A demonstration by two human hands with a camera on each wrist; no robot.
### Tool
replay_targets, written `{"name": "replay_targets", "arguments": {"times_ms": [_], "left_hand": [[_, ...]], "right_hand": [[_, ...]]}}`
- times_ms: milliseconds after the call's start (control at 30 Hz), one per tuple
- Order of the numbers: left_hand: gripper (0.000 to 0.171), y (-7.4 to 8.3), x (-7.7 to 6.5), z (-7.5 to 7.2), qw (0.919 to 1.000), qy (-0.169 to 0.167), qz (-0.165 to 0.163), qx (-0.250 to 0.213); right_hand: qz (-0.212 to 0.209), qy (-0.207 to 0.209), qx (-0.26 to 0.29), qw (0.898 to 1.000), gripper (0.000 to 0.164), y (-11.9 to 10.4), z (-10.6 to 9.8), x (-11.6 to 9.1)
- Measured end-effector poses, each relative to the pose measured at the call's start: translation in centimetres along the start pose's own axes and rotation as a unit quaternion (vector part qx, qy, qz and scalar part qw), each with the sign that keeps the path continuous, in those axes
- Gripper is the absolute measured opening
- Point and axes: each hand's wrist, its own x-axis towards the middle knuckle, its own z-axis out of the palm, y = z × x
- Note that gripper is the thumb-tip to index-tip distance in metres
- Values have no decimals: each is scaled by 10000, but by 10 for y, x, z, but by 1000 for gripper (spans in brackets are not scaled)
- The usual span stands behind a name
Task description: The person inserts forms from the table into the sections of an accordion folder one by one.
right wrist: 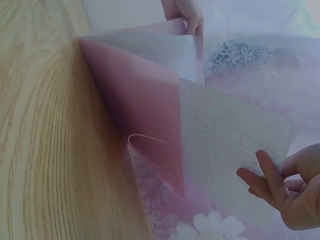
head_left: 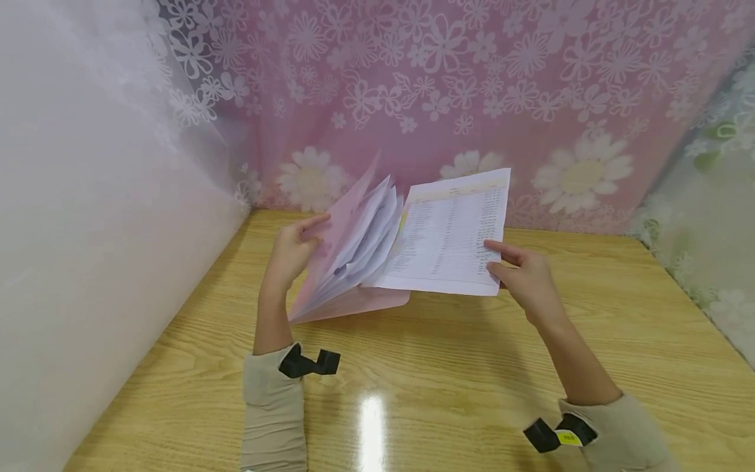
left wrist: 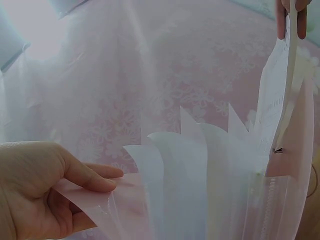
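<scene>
A pink folder (head_left: 347, 219) stands spread open, its lower edge close over the table. My left hand (head_left: 288, 254) grips its left cover, with the thumb on one face and fingers on the other in the left wrist view. Several white inner pages (left wrist: 182, 175) fan out beside that cover. On the right, my right hand (head_left: 527, 280) pinches the outer edge of a printed sheet (head_left: 454, 236) with rows of text. The sheet's left end overlaps the folder's inside, and its inner edge is hidden. From the right wrist view, the sheet's back (right wrist: 210, 145) extends past the folder's right cover (right wrist: 145, 95).
A wood-grain table (head_left: 425, 380) spreads under both hands. Behind it hangs a pink flowered curtain (head_left: 401, 78), close to the folder's top. A pale sheet-like wall (head_left: 118, 164) borders the left side, and a flowered one (head_left: 708, 216) the right.
</scene>
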Motion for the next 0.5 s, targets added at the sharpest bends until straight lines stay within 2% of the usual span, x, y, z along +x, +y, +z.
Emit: {"name": "replay_targets", "arguments": {"times_ms": [267, 500], "left_hand": [[43, -2, 0, 0, 10000, 2, 27, 31], [42, -1, 0, -1, 10000, -58, 12, -66]], "right_hand": [[65, -273, 63, 9996, 43, -4, 10, 2], [200, -724, 166, 9970, 45, -2, 5, 14]]}}
